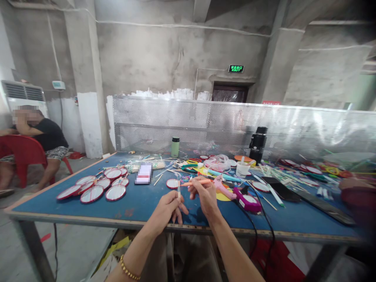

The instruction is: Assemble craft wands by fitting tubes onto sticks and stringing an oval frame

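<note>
My left hand (170, 206) is closed near the table's front edge and pinches a thin, pale flat stick (179, 188) that stands upright from the fingers. Beside it, my right hand (207, 194) grips a slim orange pen-like tool (192, 183), its tip pointing left toward the stick. Just behind the stick lies a round white disc with a red rim (171, 182). To the right of my right hand rests a pink and purple corded tool (248, 200), shaped like a glue gun.
Several red-rimmed discs (92, 194) are heaped at left, near a phone (143, 174). A green bottle (175, 147), white cup (242, 169) and black flask (258, 145) stand toward the perforated metal screen (164, 117). Loose sticks clutter the right side. A person (44, 133) sits far left.
</note>
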A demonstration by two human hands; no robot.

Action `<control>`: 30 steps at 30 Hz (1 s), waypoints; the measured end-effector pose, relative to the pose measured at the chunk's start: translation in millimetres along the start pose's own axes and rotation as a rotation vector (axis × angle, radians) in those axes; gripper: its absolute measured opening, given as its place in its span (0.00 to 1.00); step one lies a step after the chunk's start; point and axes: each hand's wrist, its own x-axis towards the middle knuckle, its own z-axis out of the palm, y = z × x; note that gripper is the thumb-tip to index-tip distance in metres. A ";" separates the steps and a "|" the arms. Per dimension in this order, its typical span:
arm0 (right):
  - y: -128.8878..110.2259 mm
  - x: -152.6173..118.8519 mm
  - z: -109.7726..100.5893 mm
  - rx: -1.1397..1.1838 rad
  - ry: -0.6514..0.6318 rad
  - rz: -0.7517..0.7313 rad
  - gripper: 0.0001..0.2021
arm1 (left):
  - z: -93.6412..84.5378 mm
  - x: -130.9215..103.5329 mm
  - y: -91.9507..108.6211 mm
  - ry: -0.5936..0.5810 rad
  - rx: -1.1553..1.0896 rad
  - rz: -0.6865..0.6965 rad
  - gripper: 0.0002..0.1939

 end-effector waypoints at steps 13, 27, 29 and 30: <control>-6.5 -8.1 4.4 -0.187 -0.038 -0.136 0.12 | 1.4 -0.7 3.0 0.024 0.012 0.005 0.10; -2.4 -9.7 2.1 -0.296 -0.054 -0.226 0.11 | 1.8 0.1 1.8 0.027 0.002 -0.008 0.12; -1.6 -9.8 1.7 -0.304 -0.050 -0.233 0.10 | 2.0 0.4 1.8 0.031 0.000 -0.008 0.13; -1.4 -9.8 1.7 -0.307 -0.049 -0.236 0.10 | 2.0 0.6 1.8 0.031 0.000 -0.008 0.13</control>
